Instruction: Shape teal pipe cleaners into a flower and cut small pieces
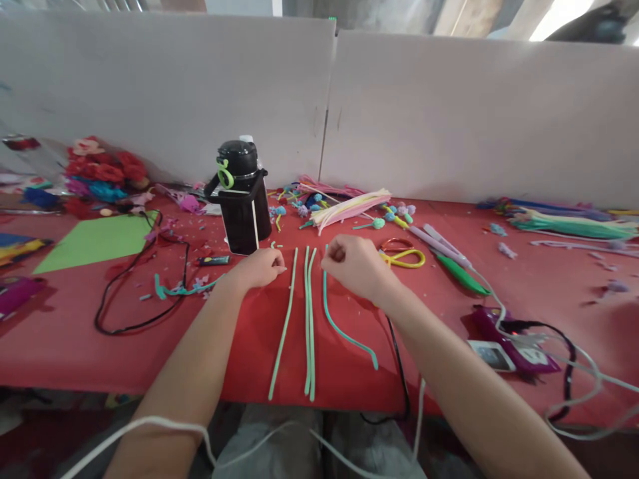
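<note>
Three pale green pipe cleaners lie lengthwise on the red table: one on its own at the left, and two side by side in the middle. To their right is a teal pipe cleaner, its lower part curving right. My right hand has its fingers pinched at the upper end of the teal one. My left hand is curled, fingertips together, just left of the single green pipe cleaner and apart from it. Anything between those fingertips is too small to make out.
A black flask stands behind my left hand. Yellow-handled scissors and a lilac hair-straightener-like tool lie right. Pipe cleaner bundles are at the back. A black cable loops left; a purple power strip sits right.
</note>
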{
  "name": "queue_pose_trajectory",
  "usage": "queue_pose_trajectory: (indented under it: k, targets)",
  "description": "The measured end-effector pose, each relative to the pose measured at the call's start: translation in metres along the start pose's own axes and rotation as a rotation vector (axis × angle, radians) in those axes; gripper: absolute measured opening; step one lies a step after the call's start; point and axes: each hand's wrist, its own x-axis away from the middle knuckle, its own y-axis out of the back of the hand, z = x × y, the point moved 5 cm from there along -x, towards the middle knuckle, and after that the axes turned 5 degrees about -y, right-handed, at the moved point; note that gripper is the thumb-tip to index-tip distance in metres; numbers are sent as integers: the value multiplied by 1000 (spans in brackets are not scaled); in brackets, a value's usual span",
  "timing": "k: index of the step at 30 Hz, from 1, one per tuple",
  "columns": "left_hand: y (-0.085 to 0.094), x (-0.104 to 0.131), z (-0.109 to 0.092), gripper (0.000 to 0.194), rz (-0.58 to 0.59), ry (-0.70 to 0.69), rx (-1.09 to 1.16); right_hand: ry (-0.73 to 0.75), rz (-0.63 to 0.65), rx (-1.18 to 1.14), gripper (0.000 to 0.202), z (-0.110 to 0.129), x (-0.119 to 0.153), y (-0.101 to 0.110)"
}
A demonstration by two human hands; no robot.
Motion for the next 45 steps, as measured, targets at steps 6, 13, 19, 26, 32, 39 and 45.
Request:
queue_pose_trajectory:
  k: [6, 13, 19, 26, 32, 39, 45]
  targets:
    - [19, 1, -15, 18, -290, -30, 23, 142, -226, 5, 35, 28, -51, 7]
    - [33, 4, -15, 24, -461, 16, 97, 225, 108, -25, 21, 7, -10, -54]
    - [18, 1, -5, 16, -202, 14, 63, 328, 191, 22, 8, -4, 3, -86]
    - [25, 8, -2, 24, -176, 109, -91, 273, 264, 151, 7, -1, 2, -102]
    - [34, 16, -3, 16, -170, 275, -187, 216, 182, -13, 11, -1, -1, -84]
    - [36, 16, -1, 13, -172, 331, -209, 79, 102, -133, 9, -13, -39, -73]
    - [37, 18, 4, 14, -215, 350, -194, 200, 44, 118, 23, 0, -72, -80]
